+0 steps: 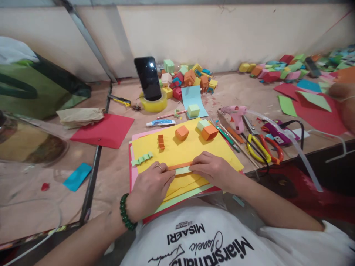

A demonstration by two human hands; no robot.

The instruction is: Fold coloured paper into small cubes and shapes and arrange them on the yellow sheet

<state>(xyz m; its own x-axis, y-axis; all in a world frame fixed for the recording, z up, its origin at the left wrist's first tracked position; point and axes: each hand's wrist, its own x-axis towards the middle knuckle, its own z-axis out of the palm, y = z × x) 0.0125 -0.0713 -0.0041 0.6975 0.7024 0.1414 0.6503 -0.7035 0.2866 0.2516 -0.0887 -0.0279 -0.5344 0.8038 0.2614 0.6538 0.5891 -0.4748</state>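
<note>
Between my two hands lies a pale green paper strip, with an orange paper strip along its far edge. My left hand pinches the left end, its fingertips bent down. At the right end, the closed fingers of my right hand press on the strip. Both hands rest over a yellow paper sheet on a stack of coloured sheets. Beyond them sit an orange paper box, another orange box and a pale green box. A pleated green strip and a folded orange strip lie left.
A phone leans on a yellow tape roll. Rightward lie a pink glue gun, yellow-handled scissors and orange-handled pliers. Heaped paper boxes stand behind. A person's hand shows at far right.
</note>
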